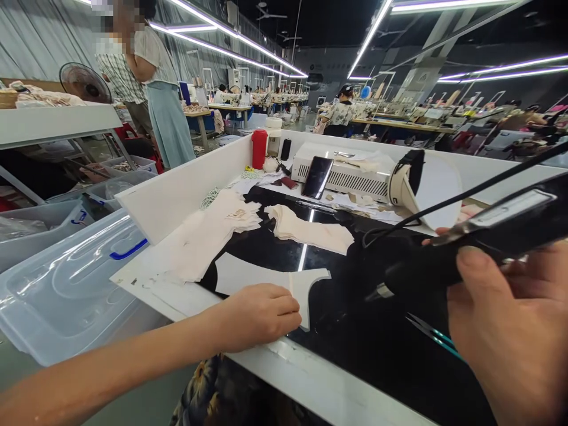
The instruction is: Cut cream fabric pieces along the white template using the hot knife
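Observation:
My left hand (260, 313) lies flat on a white cut fabric piece (266, 275) spread on the black glossy worktop (355, 331), pressing its near edge. My right hand (510, 331) grips a black pen-shaped corded tool (465, 251), its metal tip pointing left, raised above the worktop and apart from the fabric. Two stacks of pale pink fabric pieces (310, 231) lie further back on the worktop, another pile (208, 234) to the left.
A white machine box (346, 174) with a phone (318, 177) leaning on it stands behind, beside a red flask (259, 149). A white side wall (177, 189) borders the bench. Clear plastic bins (66, 284) sit left. A person (151, 83) stands at back left.

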Tool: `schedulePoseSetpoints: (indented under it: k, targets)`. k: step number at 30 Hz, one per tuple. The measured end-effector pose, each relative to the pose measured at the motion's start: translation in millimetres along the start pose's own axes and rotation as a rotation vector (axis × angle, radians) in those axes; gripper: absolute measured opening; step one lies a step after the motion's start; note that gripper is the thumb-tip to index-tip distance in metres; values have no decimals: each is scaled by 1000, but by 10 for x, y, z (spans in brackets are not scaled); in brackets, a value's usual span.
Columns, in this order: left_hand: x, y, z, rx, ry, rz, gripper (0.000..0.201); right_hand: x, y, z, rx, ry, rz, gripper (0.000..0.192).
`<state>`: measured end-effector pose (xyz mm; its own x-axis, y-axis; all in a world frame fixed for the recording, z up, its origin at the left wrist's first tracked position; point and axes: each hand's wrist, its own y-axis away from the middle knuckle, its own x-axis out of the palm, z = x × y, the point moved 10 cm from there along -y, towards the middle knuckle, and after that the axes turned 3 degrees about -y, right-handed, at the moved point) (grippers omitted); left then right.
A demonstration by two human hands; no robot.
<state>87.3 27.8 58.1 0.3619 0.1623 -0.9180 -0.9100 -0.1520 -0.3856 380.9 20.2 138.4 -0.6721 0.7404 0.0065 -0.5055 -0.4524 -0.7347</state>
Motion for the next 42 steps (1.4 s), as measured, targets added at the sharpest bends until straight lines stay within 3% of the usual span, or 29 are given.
schedulePoseSetpoints:
  k: [3,7,9,12,16,24,31,42]
  targets:
    - [30,-43,-62,28,-3,7,24,223,20,33,123,-116,-33,65]
    - [113,-100,-92,38,2,33,25,506,123,259,141,-180,63,49]
    - [158,-116,-103,44,-12,59,28,601,185,374,146,-234,96,44]
    - [193,-123,-126,57,-42,75,31,699,269,519,135,-328,120,50]
    - [178,-129,-159,59,-63,53,28,820,421,539,218,-417,167,50]
    - [218,-145,-150,23,-20,33,29,945,706,575,316,-602,212,59]
    - [258,-96,196,-275,371,16,13,1037,785,654,288,-719,220,54]
    - [312,-93,219,-295,400,59,12,1037,792,610,263,-641,183,56]
